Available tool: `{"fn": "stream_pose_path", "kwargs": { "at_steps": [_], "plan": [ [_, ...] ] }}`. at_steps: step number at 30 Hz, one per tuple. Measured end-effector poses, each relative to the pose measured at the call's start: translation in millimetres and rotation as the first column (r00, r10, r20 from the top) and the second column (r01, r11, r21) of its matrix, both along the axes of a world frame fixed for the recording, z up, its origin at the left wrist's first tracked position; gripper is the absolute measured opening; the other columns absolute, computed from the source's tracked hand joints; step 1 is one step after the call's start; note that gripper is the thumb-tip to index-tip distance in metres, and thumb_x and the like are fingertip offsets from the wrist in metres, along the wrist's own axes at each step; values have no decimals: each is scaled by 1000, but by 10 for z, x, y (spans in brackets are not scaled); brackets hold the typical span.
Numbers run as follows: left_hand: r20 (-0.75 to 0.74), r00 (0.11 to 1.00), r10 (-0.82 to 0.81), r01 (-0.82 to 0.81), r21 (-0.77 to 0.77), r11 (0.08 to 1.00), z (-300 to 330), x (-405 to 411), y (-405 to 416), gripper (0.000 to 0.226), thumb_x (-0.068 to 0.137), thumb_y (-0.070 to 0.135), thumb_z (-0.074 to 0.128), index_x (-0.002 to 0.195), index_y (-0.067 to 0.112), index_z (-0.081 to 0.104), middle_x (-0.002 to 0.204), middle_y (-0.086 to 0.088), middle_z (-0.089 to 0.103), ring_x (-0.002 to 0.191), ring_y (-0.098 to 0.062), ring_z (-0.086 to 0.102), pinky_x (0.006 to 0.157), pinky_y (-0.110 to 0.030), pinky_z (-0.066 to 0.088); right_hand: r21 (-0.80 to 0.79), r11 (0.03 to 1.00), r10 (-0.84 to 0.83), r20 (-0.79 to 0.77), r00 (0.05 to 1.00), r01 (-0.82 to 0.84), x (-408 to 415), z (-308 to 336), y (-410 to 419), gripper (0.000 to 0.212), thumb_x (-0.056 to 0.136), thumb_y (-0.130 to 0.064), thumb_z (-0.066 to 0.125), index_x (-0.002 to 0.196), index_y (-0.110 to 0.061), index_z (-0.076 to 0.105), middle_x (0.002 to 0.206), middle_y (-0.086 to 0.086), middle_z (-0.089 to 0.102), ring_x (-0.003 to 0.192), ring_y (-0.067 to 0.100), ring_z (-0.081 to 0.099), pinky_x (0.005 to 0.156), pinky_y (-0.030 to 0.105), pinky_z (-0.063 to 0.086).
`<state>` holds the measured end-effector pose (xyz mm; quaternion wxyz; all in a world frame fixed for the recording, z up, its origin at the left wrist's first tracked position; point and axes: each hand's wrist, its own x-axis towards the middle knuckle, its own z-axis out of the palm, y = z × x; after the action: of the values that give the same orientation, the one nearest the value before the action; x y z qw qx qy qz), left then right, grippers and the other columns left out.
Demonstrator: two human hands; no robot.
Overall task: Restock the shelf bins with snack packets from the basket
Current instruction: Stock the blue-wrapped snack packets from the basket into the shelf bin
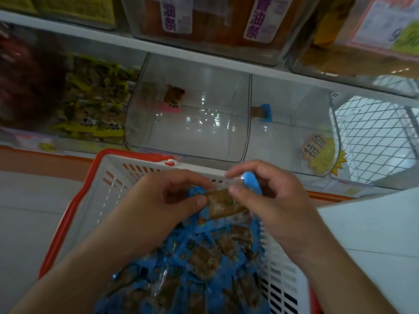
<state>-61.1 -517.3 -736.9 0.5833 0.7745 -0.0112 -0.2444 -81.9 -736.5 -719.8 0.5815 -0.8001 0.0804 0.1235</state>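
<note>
Both bare forearms enter from the bottom edge and converge toward centre frame. Left hand (167,196) back-up, knuckles toward camera, fingers curled, thumb tip pressed forward against the near end of a snack packet (223,203). Right hand (269,196) just beside it, wrist bent inward, index finger arched over the top, thumb and fingers pinching the packet's other, blue end. The two hands share the one packet, thumbs close together, not quite touching. Left forearm runs diagonally from lower left, right forearm from lower right. No sleeves visible on either arm.
</note>
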Motion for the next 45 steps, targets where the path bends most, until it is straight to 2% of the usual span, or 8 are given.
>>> {"fn": "stream_pose_path", "kwargs": {
  "at_steps": [8, 12, 17, 26, 31, 37, 42, 45],
  "plan": [
    [112, 957, 268, -269, -4, 963, -28, 49, -136, 12, 92, 34, 69, 102, 40, 74, 99, 15, 78, 94, -5, 74, 84, -37, 60, -168, 939, 265, -201, 943, -300, 3, 75, -11, 19, 85, -21, 88, 95, -29, 73, 86, -10, 77, 83, 4, 73, 83, 25, 53],
    [316, 945, -81, -46, 375, 926, -111, 251, -283, 43, 106, 45, 38, 148, 50, 45, 146, 39, 38, 135, 13, 33, 115, -26, 34, -202, 975, -114, -103, 988, 92, 53, 74, -302, 13, 90, -20, 83, 92, -28, 72, 87, -12, 79, 79, 2, 73, 78, 31, 53],
    [295, 843, -449, 94, 742, 664, -623, 348, -295, 76, 93, 70, -8, 162, 38, -16, 167, 22, -20, 150, 1, -29, 124, -30, -17, -275, 837, -463, 104, 880, 473, 407, -129, -762, 12, 94, -20, 79, 93, -27, 69, 85, -7, 77, 77, 7, 73, 70, 36, 59],
    [363, 757, -543, 43, 802, 595, -852, 368, -221, 75, 100, 61, 29, 165, 25, 19, 170, 6, 23, 157, -17, 12, 125, -36, 0, -554, 826, -223, -146, 964, 107, 1757, -804, -736, 22, 96, -36, 76, 91, -16, 72, 85, 6, 75, 74, 19, 77, 70, 41, 66],
    [444, 703, -556, -23, 795, 606, -919, 378, -229, 76, 95, 54, 38, 162, 18, 31, 165, 1, 36, 153, -22, 24, 125, -38, 5, -913, 409, -35, -12, 999, 3, 1987, -821, -700, 25, 101, -36, 60, 116, -17, 67, 94, 1, 59, 95, 29, 67, 69, 35, 48],
    [442, 694, -568, -18, 800, 600, -914, 396, -221, 76, 94, 55, 39, 160, 19, 35, 163, 2, 39, 151, -22, 29, 124, -36, 7, -846, 446, 261, -189, 947, -292, 2399, -1099, -925, 87, 89, -11, 77, 164, -24, 34, 167, 5, 36, 151, 32, 38, 121, 51, 38],
    [451, 686, -571, -16, 794, 608, -911, 392, -223, 77, 91, 51, 41, 160, 18, 35, 161, 1, 41, 150, -22, 29, 124, -37, 6, -944, 326, 80, -23, 997, -48, 2335, -1188, -1073, 41, 93, -16, 74, 130, -25, 59, 124, 8, 56, 113, 35, 58, 86, 42, 52],
    [433, 688, -582, -10, 808, 590, -912, 404, -222, 78, 89, 51, 41, 160, 18, 35, 160, 1, 43, 150, -23, 30, 124, -36, 4, -768, 590, -170, 186, 968, 251, 2246, -1135, -1157, 17, 101, -14, 61, 116, -19, 67, 122, 8, 56, 89, 26, 60, 75, 34, 49]
  ]
}}
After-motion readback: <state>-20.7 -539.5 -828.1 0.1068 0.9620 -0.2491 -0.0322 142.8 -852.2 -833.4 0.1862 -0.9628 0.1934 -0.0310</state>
